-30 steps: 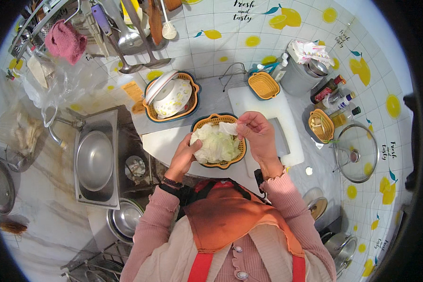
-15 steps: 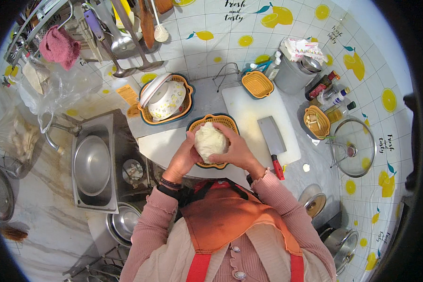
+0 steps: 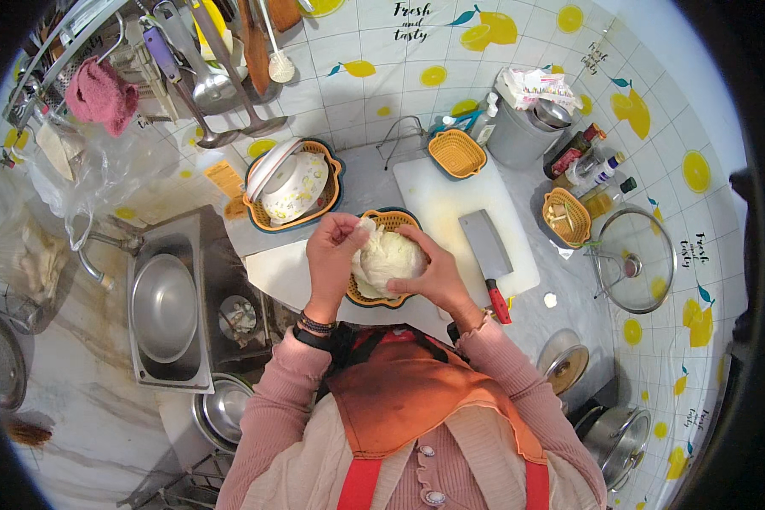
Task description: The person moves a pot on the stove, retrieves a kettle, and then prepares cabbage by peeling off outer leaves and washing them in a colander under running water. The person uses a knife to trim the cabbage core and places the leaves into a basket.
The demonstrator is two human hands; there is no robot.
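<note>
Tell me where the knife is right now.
In the head view, the knife is right of centre, its blade on the white cutting board, just to the right of the person's right hand.

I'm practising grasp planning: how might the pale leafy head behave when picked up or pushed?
The pale leafy head would probably roll if pushed, given its rounded shape. Its crinkled outer leaves look thin and may tear under a hard grip.

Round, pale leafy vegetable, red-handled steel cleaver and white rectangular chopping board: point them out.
Round, pale leafy vegetable (image 3: pixel 388 258): head view, on its leaves.
Red-handled steel cleaver (image 3: pixel 486 246): head view, middle of the blade.
White rectangular chopping board (image 3: pixel 439 200): head view, bare surface beside the cleaver.
</note>
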